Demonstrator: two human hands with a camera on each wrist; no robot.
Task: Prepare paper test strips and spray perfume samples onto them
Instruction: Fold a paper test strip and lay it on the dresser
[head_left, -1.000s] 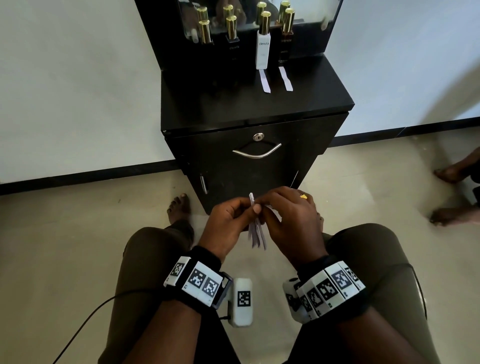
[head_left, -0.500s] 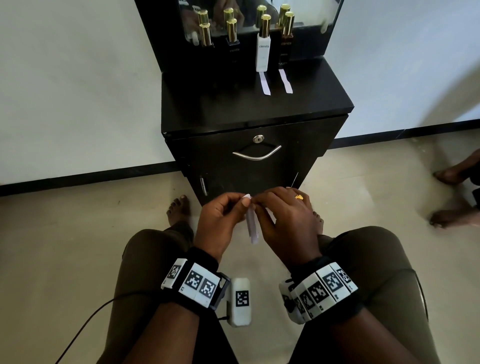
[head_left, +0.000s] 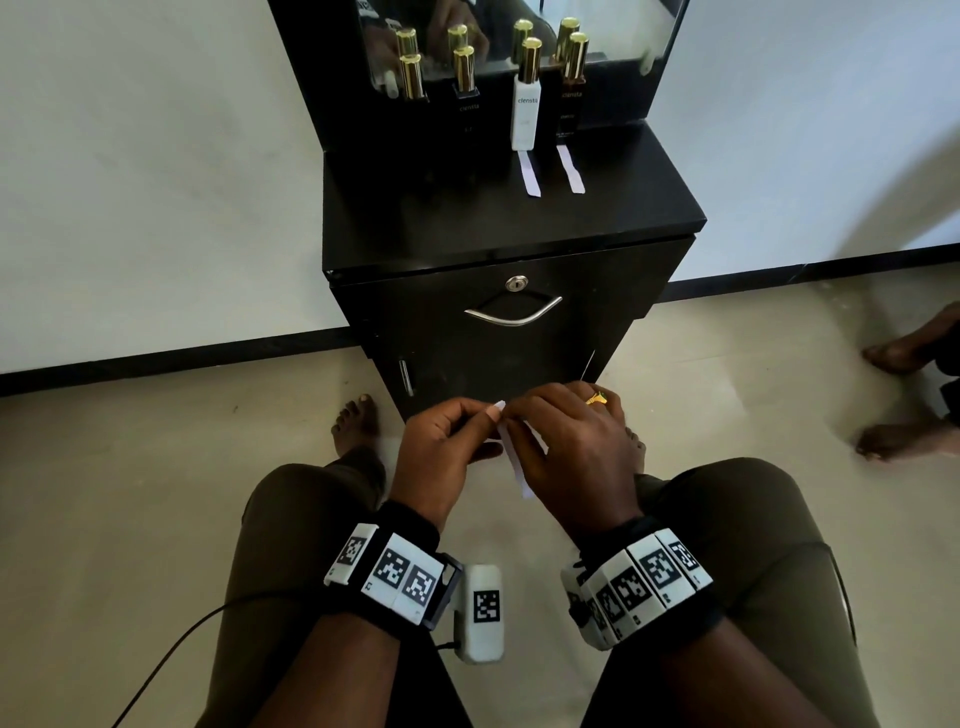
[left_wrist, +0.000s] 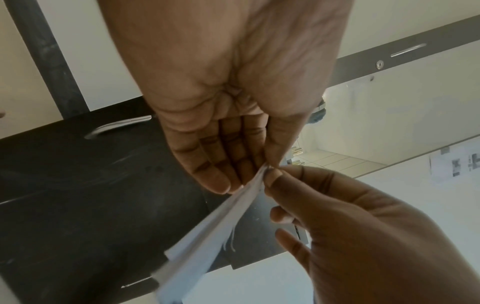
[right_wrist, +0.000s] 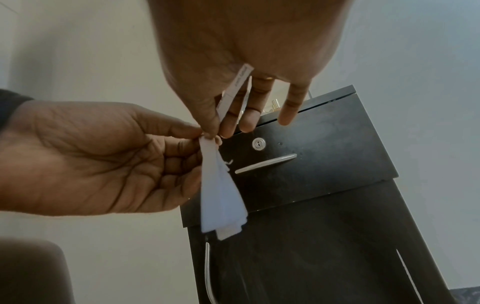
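Note:
A small bundle of white paper test strips (right_wrist: 221, 195) hangs fanned out from my left hand (right_wrist: 200, 135), which pinches its top end. One single strip (right_wrist: 233, 92) lies along the palm of my right hand (right_wrist: 218, 133), pinched between thumb and forefinger right at the bundle's top. In the head view both hands meet between my knees, left hand (head_left: 491, 415) and right hand (head_left: 511, 421), with strips (head_left: 514, 462) hanging below. Two strips (head_left: 530, 174) (head_left: 570, 169) lie on the black cabinet's top (head_left: 441, 218), in front of a white perfume bottle (head_left: 525, 111) and a dark bottle (head_left: 571, 98).
Two more dark gold-capped bottles (head_left: 466, 88) (head_left: 413, 78) stand at the cabinet's back left against a mirror. The drawer with its metal handle (head_left: 511, 314) faces my hands closely. My bare foot (head_left: 358, 421) rests beside the cabinet. Another person's feet (head_left: 904, 353) are at the right.
Both hands have lifted a little toward the cabinet. The bundle hangs more gathered, and my right fingers have shifted onto a single strip at its top.

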